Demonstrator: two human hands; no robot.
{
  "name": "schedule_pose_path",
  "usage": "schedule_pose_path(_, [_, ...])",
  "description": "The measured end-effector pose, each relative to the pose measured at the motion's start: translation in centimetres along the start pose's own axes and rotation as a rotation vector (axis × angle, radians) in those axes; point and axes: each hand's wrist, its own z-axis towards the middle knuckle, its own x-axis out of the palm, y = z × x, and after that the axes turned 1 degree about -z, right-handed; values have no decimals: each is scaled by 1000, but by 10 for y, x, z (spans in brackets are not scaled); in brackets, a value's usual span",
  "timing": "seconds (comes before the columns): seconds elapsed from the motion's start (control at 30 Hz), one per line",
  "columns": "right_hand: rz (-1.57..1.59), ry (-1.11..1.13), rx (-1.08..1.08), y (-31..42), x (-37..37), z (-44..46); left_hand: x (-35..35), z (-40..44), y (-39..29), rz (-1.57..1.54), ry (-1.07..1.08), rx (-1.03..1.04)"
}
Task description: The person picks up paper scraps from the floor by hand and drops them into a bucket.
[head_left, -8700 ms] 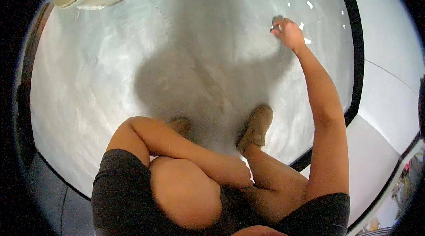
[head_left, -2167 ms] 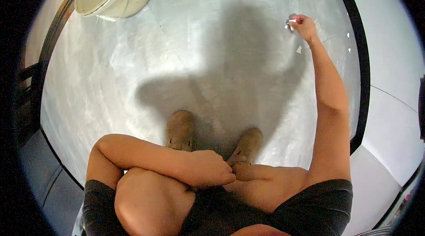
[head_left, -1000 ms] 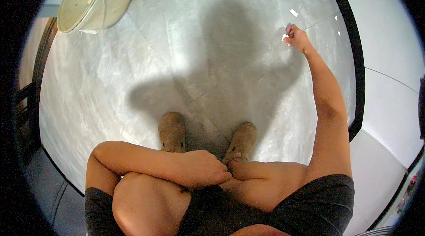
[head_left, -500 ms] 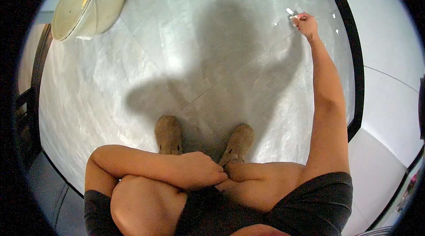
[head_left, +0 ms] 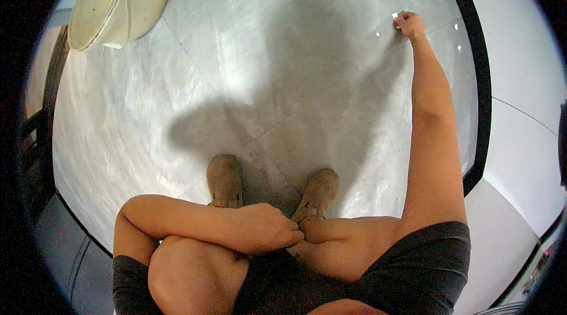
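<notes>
My right hand is stretched far forward, low over the floor, with thumb and fingers pinched together. A small white scrap shows at its fingertips; whether it is paper or plastic I cannot tell. Another tiny white scrap lies on the floor to the left of that hand. More white bits are scattered to its right, close to the black border. My left hand rests between my knees, its fingers curled in, and nothing shows in it.
At the far left, a cream-coloured bucket stands tilted in the view, with a yellow bit inside. A black border strip runs along the right side of the grey floor. Both my brown shoes are planted in front of me.
My right hand has shifted slightly, and the white scrap that lay just beyond its fingers is now at the fingertips. My left hand stays where it was.
</notes>
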Motion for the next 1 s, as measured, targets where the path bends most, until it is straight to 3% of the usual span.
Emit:
schedule_pose_path(0.1, [-219,-109,-131,-4,8,3,1,1,0,11,-7,9])
schedule_pose_path(0.2, [80,-155,-105,11,-4,-19,2,0,-1,23,-29,30])
schedule_pose_path(0.3, [519,119,-183,8,-7,-39,3,-1,-2,45,-25,34])
schedule_pose_path(0.4, [427,217,-192,12,-1,-62,4,-5,-2,53,-26,37])
schedule_pose_path(0.83, [-329,138,-431,50,9,-64,3,-15,3,19,-65,110])
schedule_pose_path(0.93, [-294,51,-377,56,-2,-73,3,-15,6,7,-46,136])
schedule_pose_path(1.0, [-60,76,-268,42,-13,-64,1,-15,7,12,-19,173])
